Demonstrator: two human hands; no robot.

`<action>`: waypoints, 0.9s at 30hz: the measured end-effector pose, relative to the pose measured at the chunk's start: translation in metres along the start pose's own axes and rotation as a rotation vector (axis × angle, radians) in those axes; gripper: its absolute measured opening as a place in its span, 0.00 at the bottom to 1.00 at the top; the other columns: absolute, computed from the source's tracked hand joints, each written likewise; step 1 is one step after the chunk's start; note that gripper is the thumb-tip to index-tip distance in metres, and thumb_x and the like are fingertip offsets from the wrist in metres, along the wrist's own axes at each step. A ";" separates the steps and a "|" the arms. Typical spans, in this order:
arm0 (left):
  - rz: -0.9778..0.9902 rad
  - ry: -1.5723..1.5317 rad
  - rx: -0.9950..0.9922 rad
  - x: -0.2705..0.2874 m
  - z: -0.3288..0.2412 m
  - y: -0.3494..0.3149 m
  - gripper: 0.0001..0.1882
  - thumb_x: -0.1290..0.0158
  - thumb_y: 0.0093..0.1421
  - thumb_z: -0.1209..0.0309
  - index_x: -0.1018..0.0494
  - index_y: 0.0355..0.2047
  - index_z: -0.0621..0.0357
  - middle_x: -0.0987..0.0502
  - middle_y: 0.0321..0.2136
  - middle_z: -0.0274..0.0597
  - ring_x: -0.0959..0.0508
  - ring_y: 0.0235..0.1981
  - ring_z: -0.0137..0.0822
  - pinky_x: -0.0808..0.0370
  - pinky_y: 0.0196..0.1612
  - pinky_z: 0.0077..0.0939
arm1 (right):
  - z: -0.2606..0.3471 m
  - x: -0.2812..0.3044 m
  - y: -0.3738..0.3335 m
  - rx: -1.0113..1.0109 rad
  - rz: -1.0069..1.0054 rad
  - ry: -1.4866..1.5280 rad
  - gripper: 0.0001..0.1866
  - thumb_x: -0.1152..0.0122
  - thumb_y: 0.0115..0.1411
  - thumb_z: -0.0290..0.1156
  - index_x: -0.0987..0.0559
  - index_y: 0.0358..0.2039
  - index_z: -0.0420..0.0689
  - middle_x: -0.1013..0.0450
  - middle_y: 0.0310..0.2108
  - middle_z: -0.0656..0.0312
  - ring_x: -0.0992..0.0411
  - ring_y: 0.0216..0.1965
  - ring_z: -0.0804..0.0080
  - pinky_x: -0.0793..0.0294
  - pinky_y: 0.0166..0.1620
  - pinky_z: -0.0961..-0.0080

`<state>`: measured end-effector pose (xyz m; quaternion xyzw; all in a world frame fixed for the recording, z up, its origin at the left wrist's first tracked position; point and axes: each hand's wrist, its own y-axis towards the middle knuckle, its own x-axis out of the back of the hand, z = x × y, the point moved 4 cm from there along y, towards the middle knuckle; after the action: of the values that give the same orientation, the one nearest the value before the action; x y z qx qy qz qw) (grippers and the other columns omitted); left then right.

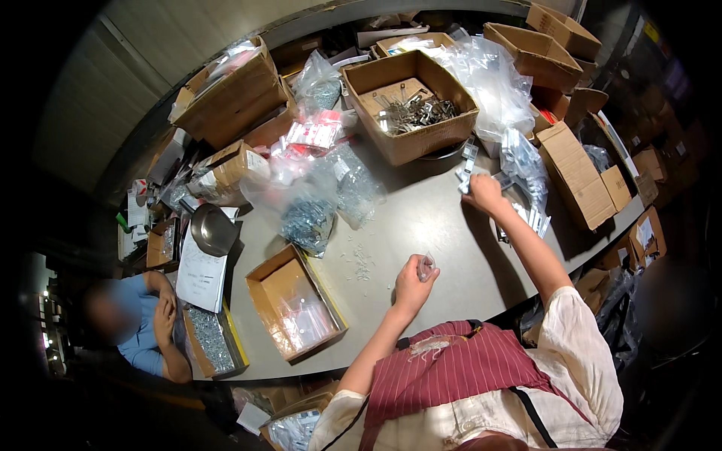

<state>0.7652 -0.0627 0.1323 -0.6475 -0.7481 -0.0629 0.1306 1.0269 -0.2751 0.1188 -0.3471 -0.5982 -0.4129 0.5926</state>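
Note:
My left hand (411, 290) is closed around a small clear plastic bag (426, 266), its mouth pointing up, over the near part of the table. My right hand (486, 192) reaches farther out to the right, its fingers pinched on silver metal pieces (467, 167) that lie in a short row on the table; the fingertips partly hide the one they grip. Between the left hand and the bags, small silver screws (359, 263) are scattered on the tabletop. An open cardboard box (263, 286) with small clear bags (307, 319) inside stands left of my left hand.
Beyond my hands stands a cardboard box (398, 143) of metal clips. Clear bags of small hardware (308, 222) lie at centre left. A metal pan (213, 230) rests on papers (200, 276). At right are a bag of white parts (522, 161) and cartons (575, 177). A blue-shirted person (139, 323) sits left.

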 end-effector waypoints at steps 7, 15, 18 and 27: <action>-0.050 -0.321 0.085 -0.013 0.025 0.016 0.18 0.33 0.61 0.65 0.25 0.46 0.62 0.15 0.35 0.44 0.15 0.38 0.34 0.20 0.38 0.30 | 0.086 -0.014 -0.091 -0.204 0.329 1.018 0.23 0.22 0.54 0.39 0.22 0.40 0.36 0.24 0.25 0.61 0.24 0.24 0.75 0.25 0.25 0.71; 0.220 -0.235 0.175 -0.006 0.010 -0.013 0.11 0.37 0.64 0.68 0.23 0.42 0.63 0.16 0.31 0.39 0.21 0.27 0.26 0.24 0.32 0.22 | 0.107 0.033 -0.149 -0.163 0.627 1.507 0.18 0.38 0.71 0.46 0.21 0.37 0.41 0.25 0.26 0.67 0.25 0.24 0.80 0.25 0.27 0.81; 0.341 -0.438 0.305 -0.004 -0.019 -0.027 0.12 0.40 0.65 0.70 0.23 0.47 0.63 0.17 0.34 0.38 0.21 0.29 0.24 0.26 0.31 0.20 | 0.100 0.038 -0.153 -0.080 0.492 1.543 0.16 0.39 0.70 0.44 0.21 0.36 0.43 0.24 0.27 0.67 0.28 0.25 0.80 0.29 0.29 0.80; 0.503 -0.763 0.350 -0.006 -0.043 -0.046 0.15 0.49 0.65 0.72 0.23 0.50 0.66 0.19 0.40 0.40 0.19 0.37 0.31 0.22 0.39 0.27 | 0.119 0.074 -0.181 -0.110 0.462 1.774 0.13 0.39 0.69 0.40 0.21 0.34 0.44 0.26 0.24 0.69 0.32 0.21 0.83 0.33 0.25 0.83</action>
<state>0.7253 -0.0867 0.1757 -0.7533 -0.5623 0.3393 -0.0347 0.8088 -0.2480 0.1829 -0.0417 0.1805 -0.4272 0.8850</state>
